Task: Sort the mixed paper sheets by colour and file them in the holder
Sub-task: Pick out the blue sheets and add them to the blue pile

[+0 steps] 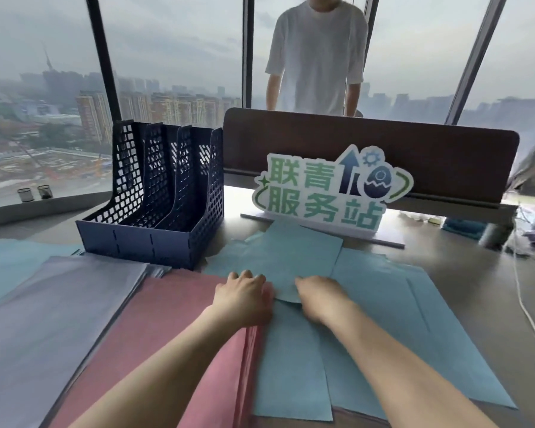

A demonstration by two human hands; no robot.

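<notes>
Several blue sheets (pixel 380 329) lie fanned over the table's middle and right. One blue sheet (pixel 294 257) is lifted and curved at its near edge, and my right hand (pixel 322 299) grips that edge. My left hand (pixel 244 296) rests with fingers bent on the right edge of the pink stack (pixel 167 341), touching the blue sheets. A pale lilac stack (pixel 53 319) lies left of the pink one. More blue paper (pixel 10 264) shows at the far left. The dark blue mesh file holder (pixel 164 193) stands empty behind the stacks, with three slots.
A white and green sign (pixel 328 193) stands behind the blue sheets, before a brown divider panel (pixel 414 156). A person in a white shirt (pixel 317 54) stands beyond it by the window. A white cable (pixel 531 319) runs along the right edge. Two small cups (pixel 34 193) sit on the sill.
</notes>
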